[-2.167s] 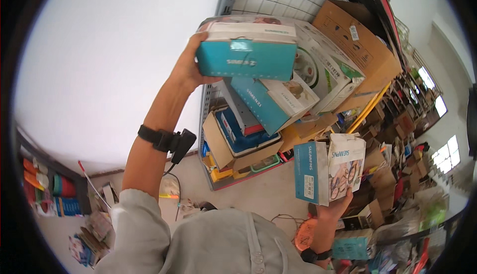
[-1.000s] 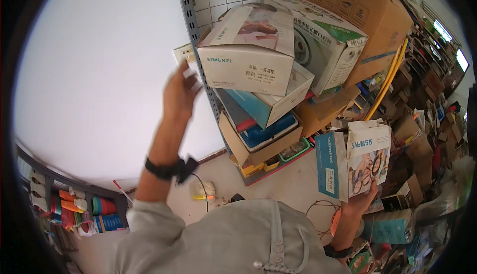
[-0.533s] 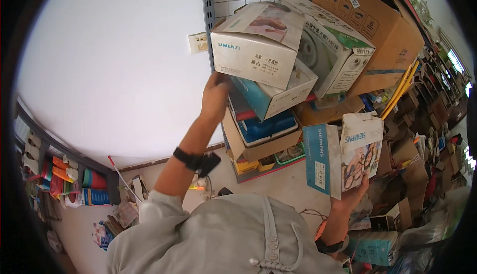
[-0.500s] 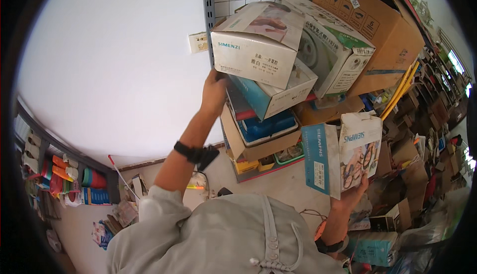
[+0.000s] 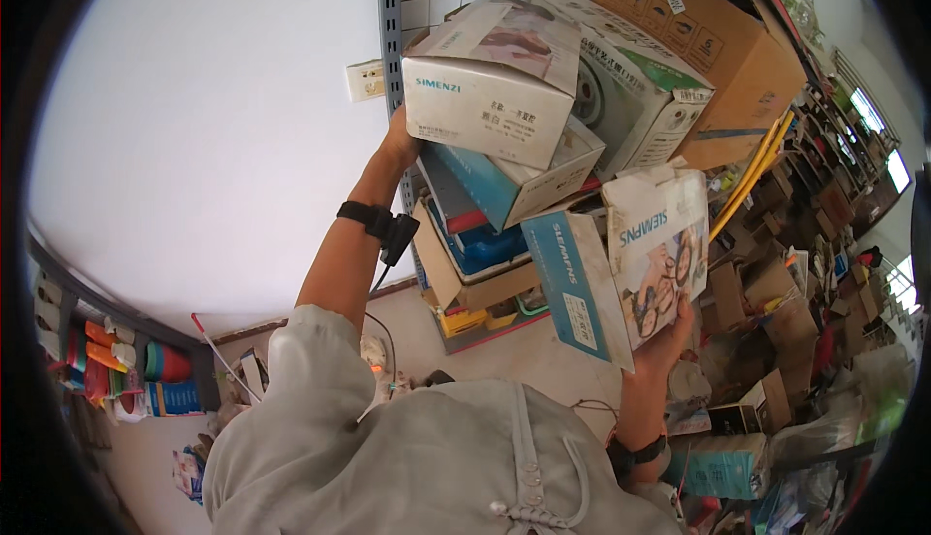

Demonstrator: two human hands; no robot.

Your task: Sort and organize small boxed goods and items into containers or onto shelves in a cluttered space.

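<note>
The right hand [image 5: 669, 326] grips from below a white-and-teal box [image 5: 621, 263], fingers curled under its lower corner, held up just before the shelf stack. Farther up, the left hand [image 5: 400, 139] presses against the side of a white box [image 5: 490, 84] atop the stack; its fingers are hidden, so their spread cannot be told. A grey shelf post [image 5: 391, 11] stands behind.

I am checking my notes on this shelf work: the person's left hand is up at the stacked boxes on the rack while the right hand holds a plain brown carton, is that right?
Not quite. In the head view the right hand holds a white and blue printed box, not a plain brown carton. The left hand is indeed up at the stacked boxes on the rack.
</note>
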